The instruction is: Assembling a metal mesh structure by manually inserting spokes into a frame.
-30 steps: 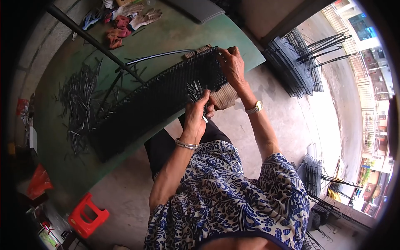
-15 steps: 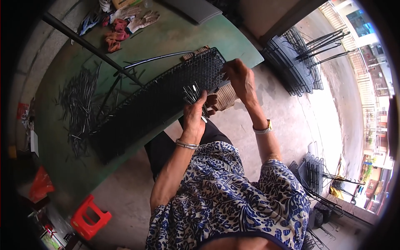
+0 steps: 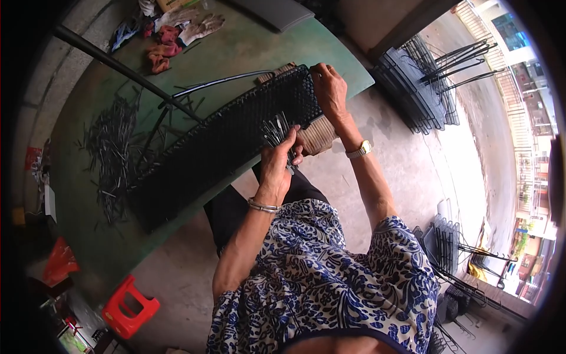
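Observation:
A long black wire-mesh panel [image 3: 236,130] with a rod frame lies slantwise along the near edge of the green table [image 3: 247,59]. My left hand [image 3: 279,154] is closed round a bundle of thin dark metal strips [image 3: 275,131], held over the panel's near edge. At the panel's far right corner, my right hand [image 3: 330,88] is bent with its fingertips pinched together on the rim. Whatever lies between those fingertips is too small to make out. Corrugated cardboard [image 3: 317,135] shows under the panel's right end.
Many loose metal strips [image 3: 112,147] are heaped on the table's left. Work gloves [image 3: 165,44] lie at the back. A black bar [image 3: 118,68] crosses above the table. A red stool [image 3: 130,307] stands lower left; stacked mesh racks [image 3: 410,88] stand on the floor at right.
My right hand has moved up and slightly left onto the panel's corner. My left hand stays nearly in place, still holding the strips.

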{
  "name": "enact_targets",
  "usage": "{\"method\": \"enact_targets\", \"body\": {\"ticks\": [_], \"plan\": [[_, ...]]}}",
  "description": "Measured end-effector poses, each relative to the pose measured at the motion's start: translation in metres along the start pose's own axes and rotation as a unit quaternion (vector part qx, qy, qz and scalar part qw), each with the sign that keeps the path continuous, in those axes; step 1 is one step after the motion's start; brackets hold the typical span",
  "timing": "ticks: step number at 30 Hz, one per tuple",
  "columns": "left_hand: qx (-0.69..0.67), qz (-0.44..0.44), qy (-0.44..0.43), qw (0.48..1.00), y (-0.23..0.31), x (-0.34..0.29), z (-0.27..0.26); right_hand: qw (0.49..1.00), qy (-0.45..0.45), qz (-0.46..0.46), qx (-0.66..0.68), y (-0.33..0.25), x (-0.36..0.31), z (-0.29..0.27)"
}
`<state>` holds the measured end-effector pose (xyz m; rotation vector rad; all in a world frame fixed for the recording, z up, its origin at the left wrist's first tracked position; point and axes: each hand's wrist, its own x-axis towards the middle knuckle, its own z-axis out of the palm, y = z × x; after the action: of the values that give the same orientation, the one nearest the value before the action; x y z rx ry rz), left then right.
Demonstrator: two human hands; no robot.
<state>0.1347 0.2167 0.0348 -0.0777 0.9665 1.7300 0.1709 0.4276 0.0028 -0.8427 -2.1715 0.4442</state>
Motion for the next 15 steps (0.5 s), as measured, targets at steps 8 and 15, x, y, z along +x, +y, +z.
{"method": "enact_targets", "body": {"ticks": [8, 15], "plan": [[0.019, 0.012, 0.011, 1.0, -0.001, -0.003, 0.006, 0.985, -0.166, 0.046, -0.027, -0.024, 0.002, -0.044], [0.066, 0.036, 0.041, 0.996, -0.004, -0.006, 0.011, 0.894, -0.336, 0.063, 0.291, -0.057, -0.044, -0.075]]}}
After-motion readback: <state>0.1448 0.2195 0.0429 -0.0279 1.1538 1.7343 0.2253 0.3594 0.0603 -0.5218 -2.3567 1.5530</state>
